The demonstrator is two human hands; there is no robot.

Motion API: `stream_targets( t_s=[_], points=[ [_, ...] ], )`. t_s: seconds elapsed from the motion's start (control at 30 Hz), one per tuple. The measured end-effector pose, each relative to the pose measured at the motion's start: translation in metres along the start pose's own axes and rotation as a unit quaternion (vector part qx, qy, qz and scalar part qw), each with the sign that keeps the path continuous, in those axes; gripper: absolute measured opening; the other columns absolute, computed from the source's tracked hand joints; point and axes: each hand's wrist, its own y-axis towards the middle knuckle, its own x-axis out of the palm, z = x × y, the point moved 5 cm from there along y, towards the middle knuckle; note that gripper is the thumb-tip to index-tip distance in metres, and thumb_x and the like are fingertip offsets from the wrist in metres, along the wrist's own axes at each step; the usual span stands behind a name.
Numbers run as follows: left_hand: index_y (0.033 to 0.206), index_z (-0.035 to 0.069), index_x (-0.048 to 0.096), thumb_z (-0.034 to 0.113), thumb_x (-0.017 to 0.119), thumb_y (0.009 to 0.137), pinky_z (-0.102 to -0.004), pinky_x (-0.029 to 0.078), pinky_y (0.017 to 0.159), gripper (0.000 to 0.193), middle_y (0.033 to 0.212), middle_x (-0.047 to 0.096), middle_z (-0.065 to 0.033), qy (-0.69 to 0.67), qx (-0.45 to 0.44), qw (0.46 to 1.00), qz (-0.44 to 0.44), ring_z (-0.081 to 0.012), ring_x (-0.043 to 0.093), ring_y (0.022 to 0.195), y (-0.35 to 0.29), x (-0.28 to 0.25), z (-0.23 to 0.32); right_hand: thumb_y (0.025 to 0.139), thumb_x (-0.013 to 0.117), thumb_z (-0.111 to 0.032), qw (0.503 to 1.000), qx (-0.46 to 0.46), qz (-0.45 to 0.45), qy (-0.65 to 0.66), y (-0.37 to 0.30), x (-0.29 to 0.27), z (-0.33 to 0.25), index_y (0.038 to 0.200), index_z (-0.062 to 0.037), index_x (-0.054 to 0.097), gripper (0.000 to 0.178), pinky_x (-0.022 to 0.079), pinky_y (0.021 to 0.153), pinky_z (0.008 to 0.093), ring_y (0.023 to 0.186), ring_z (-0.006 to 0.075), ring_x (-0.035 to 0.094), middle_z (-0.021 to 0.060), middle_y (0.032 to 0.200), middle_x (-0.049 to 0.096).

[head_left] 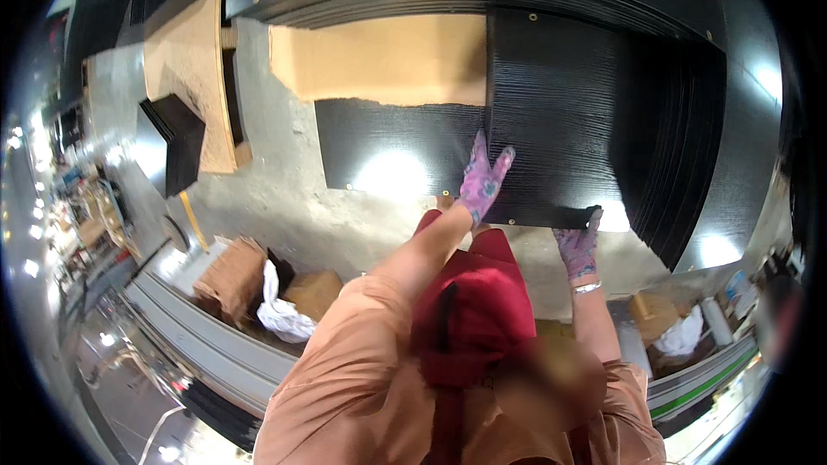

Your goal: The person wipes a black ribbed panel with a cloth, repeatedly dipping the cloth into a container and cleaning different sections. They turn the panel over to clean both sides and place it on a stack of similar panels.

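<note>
1. Nearest the camera: a peach-coloured sleeve [345,370] and a red cap [469,310], low in the frame. The view is odd, so whose arms these are is not fully certain; I read the two gloved hands as the person's own.
2. Left hand [482,182], in a purple patterned glove, is pressed flat on the near left edge of the top black panel [594,112]. Its fingers [502,159] are spread wide and grip nothing.
3. Right hand [579,245], same kind of glove, with a silver bracelet [587,288] at the wrist. Its fingers curl narrowly over the panel's near edge, holding it there.
4. The top black panel lies on a stack of black panels [689,172], with edges fanned out on the right side. Another black panel [396,146] lies just left of it, over brown board [379,56].
5. Beyond lie concrete floor [276,189], a metal rail [198,336], cardboard boxes [233,280] and white rag [280,314].
6. Risks, as I judge them: only one hand really grips, so the glossy panel could slide or tip off the stack. The stack is already uneven, so a pull could drag lower sheets along. Fingers near the edges could get pinched.
</note>
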Motion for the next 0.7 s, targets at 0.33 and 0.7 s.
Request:
stream_targets(
  t_s=[0.33,0.7],
  points=[
    [0.141,-0.004,0.013,0.034,0.050,0.091,-0.0349,0.021,0.111,0.073,0.145,0.020,-0.0235,-0.052,0.014,0.998,-0.012,-0.0332,0.023,0.135,-0.012,0.003,0.003,0.076,0.057,-0.063,0.998,0.039,0.020,-0.046,0.008,0.006,-0.002,0.116,-0.0077,0.050,0.068,0.044,0.091,0.0479,0.107,0.0296,0.053,0.0119,0.120,0.054],
    [0.127,0.000,0.044,0.020,0.050,0.092,-0.0311,0.040,0.097,0.041,0.122,0.052,-0.0135,-0.234,0.084,0.958,-0.142,-0.0215,0.051,0.112,-0.075,-0.046,-0.136,0.085,0.054,-0.029,0.772,0.093,-0.113,-0.618,-0.029,0.003,0.016,0.109,-0.0040,0.054,0.035,0.050,0.061,0.0345,0.073,0.0228,0.061,0.0102,0.092,0.063]
  ],
)
